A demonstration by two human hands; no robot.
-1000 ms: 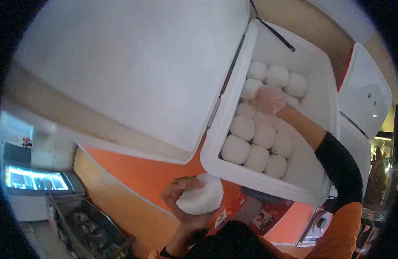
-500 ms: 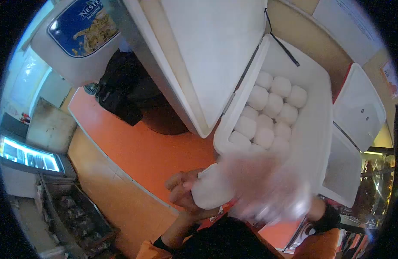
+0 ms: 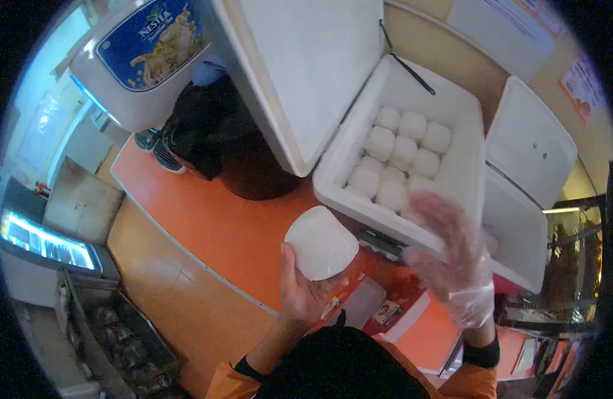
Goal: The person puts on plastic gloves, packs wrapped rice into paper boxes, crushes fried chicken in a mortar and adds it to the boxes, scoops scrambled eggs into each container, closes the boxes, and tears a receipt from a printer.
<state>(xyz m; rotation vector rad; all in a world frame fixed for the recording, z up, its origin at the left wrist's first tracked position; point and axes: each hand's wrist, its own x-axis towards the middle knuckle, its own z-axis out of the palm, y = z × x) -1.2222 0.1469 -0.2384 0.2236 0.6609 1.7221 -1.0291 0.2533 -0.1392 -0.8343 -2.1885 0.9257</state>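
Observation:
My left hand [image 3: 305, 287] is closed round a white, smooth, rounded bundle [image 3: 321, 244], thumb along its left side and fingers beneath. What the bundle is made of I cannot make out. In a clear plastic glove, my right hand [image 3: 453, 256] is blurred by motion at the front wall of a white cooler box [image 3: 463, 193]. Its thumb and fingers are apart, with nothing visible between them. Inside the cooler sit several similar white bundles [image 3: 405, 151] packed side by side. The cooler's lid [image 3: 319, 73] is raised and leans to the left.
An orange counter [image 3: 206, 216] runs in front of the cooler. A dark round container [image 3: 260, 173] with black cloth stands behind the left hand, beside a NESTEA dispenser [image 3: 150, 50]. A second white cooler [image 3: 519, 226] is at the right. A crate [image 3: 120, 326] stands lower left.
My right hand has moved up and away from the bundle, towards the cooler. The left hand now holds the bundle alone, higher and with its palm up. The view has shifted slightly.

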